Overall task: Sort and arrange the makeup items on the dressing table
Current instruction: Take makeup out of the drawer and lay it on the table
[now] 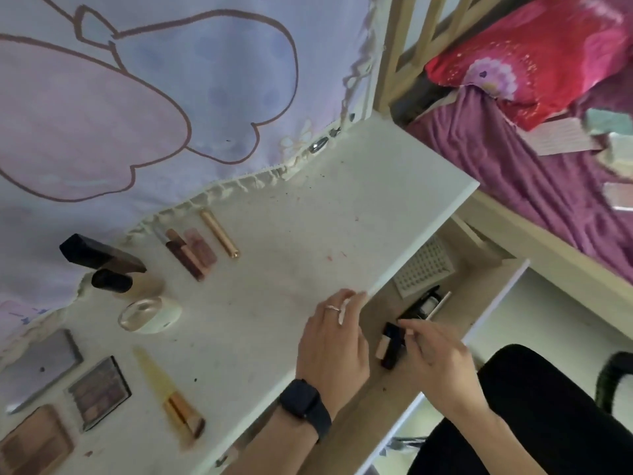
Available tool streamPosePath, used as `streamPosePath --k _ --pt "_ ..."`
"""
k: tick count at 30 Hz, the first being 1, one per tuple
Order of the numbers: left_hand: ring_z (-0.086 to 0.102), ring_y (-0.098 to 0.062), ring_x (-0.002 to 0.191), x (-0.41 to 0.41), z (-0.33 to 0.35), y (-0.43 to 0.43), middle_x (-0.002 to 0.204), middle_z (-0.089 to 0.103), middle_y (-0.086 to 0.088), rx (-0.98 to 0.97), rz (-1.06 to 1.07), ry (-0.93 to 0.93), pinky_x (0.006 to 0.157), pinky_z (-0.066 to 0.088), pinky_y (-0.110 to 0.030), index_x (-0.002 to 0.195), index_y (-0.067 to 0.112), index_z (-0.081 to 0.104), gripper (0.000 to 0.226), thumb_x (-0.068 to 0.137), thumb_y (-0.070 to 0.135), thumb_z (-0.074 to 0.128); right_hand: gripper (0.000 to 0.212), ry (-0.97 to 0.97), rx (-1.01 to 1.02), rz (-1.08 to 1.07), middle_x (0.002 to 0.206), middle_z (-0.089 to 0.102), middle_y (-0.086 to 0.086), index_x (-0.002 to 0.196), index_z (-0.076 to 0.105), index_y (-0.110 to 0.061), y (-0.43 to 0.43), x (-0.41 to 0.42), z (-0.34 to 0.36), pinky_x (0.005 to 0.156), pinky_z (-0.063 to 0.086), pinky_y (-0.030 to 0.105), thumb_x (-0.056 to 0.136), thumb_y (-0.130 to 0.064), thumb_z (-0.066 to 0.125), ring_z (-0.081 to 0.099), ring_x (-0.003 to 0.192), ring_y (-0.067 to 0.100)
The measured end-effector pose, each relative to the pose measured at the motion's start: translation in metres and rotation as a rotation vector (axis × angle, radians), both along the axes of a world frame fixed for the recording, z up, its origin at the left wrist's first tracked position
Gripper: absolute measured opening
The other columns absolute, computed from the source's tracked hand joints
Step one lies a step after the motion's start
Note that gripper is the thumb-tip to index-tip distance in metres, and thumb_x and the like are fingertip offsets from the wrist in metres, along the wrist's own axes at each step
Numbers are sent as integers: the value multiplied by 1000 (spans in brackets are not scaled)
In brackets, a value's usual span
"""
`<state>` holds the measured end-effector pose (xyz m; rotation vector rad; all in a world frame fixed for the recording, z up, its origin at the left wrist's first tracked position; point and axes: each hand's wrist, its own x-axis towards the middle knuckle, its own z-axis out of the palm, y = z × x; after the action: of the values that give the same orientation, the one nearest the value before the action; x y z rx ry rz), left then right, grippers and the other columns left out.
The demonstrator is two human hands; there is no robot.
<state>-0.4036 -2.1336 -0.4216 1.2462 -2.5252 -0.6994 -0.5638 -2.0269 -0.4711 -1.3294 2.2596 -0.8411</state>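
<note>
The left hand [330, 341], wearing a black smartwatch [303, 402] and a ring [332, 307], rested on the front edge of the white worktop [308, 228] near 5 o'clock of the view, its fingers bent at the edge. A thin white sliver [343, 315] lay along them, and whether the grip was grasping it could not be told. Just toward 3 o'clock of it, the right hand [442, 361] hovered over the open drawer [476, 289]. Its thumb and forefinger were drawn together beside the black cap of a black-and-beige tube [388, 347] lying in the drawer; whether that grip was grasping the tube could not be told. Toward 1 o'clock in the drawer lay a black case [421, 303] and a white dotted sheet [423, 269]. On the worktop at 9 o'clock, a row of lip gloss tubes [190, 252] lay beside a gold tube [219, 238]. A black box [99, 255], a black-capped bottle [116, 282] and a round clear-lidded jar [149, 313] lay toward 8 o'clock of them. At 7 o'clock lay an eyeshadow palette [99, 392], a grey palette [37, 365], a tan palette [34, 440] and a yellow bottle [168, 392] with a gold cap.
</note>
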Motion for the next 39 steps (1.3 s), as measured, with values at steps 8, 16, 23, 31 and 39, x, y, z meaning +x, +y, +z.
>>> streamPosePath --k 8,16,23,31,39 --pt "42 -25 127 -61 -62 39 144 40 -3 364 -140 -192 94 47 -37 140 25 37 51 91 15 50 22 359 151 -58 129 65 3 99 76 -20 38 -60 -40 111 37 54 90 -29 58 46 138 29" --pt "-2 -28 153 -114 -132 -4 167 -5 -6 86 -354 -462 121 16 -50 158 12 8 72 97 19 45 22 297 86 -39 138 57 4 98 75 -18 31 -62 -62 116 31 55 95 -24 54 29 149 28" --pt "56 -29 116 -123 -129 6 130 57 -11 -164 -357 -455 88 50 -40 121 10 64 49 77 29 75 23 249 82 -56 136 59 2 91 74 -17 32 -64 -62 110 39 54 94 -23 52 30 148 28" --pt "24 -39 140 -157 -129 -11 158 18 -22 130 -3 -469 112 29 -50 157 21 12 81 95 35 63 27 217 60 -66 135 59 3 82 69 -14 29 -62 -64 110 42 50 95 -23 47 29 149 29" --pt "56 -36 111 -165 -115 -10 143 35 -18 201 119 -378 79 51 -43 146 19 27 79 84 25 76 27 183 64 -55 135 58 1 83 68 -15 30 -63 -65 104 48 48 95 -25 46 26 150 26"
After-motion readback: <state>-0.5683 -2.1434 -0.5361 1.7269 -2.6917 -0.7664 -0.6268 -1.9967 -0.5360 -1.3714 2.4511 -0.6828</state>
